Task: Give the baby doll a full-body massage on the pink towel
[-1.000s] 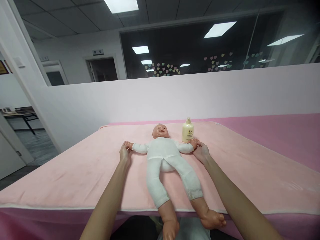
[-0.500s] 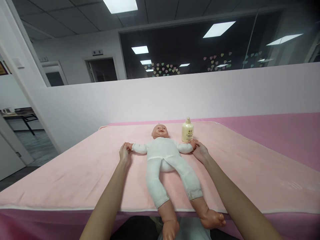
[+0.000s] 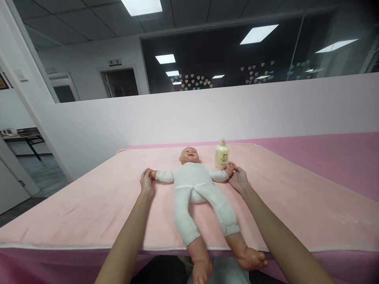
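A baby doll (image 3: 194, 177) with a white cloth body lies on its back, head away from me, its bare feet reaching past the table's front edge. Its arms are spread to both sides. My left hand (image 3: 147, 181) is closed round the doll's hand on the left. On the right, my right hand (image 3: 238, 179) has its fingers and thumb on the doll's other hand, whose small fingers show above mine. A pale yellow bottle (image 3: 222, 154) stands upright just behind that doll hand.
A pink blanket (image 3: 89, 201) covers the table under the doll. Behind it rises a low white wall (image 3: 189, 116) with dark glass above. Another table (image 3: 26, 136) with things on it stands far left.
My right hand has shifted slightly on the doll's hand, and more of the doll's fingers show now. My left hand has barely moved.
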`<state>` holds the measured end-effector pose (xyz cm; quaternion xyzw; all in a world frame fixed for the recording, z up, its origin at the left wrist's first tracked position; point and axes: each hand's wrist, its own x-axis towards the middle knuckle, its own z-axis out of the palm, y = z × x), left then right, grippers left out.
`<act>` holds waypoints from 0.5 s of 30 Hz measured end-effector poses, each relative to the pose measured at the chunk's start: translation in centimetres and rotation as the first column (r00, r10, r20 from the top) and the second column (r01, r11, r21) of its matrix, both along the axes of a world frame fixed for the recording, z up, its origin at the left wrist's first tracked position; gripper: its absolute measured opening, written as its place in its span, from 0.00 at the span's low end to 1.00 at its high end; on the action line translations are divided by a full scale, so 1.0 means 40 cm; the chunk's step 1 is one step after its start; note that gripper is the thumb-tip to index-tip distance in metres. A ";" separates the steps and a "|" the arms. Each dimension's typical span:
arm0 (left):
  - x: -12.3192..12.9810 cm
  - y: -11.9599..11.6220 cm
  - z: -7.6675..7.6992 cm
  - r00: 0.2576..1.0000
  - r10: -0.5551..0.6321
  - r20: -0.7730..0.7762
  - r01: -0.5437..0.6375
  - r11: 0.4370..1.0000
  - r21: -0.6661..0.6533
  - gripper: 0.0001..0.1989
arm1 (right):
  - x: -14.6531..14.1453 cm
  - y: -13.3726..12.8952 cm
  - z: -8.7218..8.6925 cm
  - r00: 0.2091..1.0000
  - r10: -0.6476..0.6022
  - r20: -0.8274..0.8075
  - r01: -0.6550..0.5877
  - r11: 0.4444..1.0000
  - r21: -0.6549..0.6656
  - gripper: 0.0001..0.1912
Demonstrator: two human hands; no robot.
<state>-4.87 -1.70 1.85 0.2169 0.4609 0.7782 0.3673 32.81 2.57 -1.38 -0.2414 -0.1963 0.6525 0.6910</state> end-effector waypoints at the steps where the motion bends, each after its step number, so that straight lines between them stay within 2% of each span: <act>1: -0.001 0.000 0.000 1.000 0.000 0.002 0.000 1.000 0.003 0.09 | 0.001 -0.001 0.000 1.000 0.007 0.000 -0.007 1.000 0.005 0.12; 9: -0.002 0.003 0.000 0.999 -0.001 0.049 0.001 1.000 0.003 0.09 | 0.006 -0.002 -0.005 1.000 0.021 0.000 -0.021 0.999 0.048 0.10; 15: 0.001 0.001 0.010 0.984 -0.027 0.179 0.021 0.999 0.035 0.09 | 0.004 -0.005 -0.002 1.000 0.004 -0.009 -0.004 1.000 0.009 0.12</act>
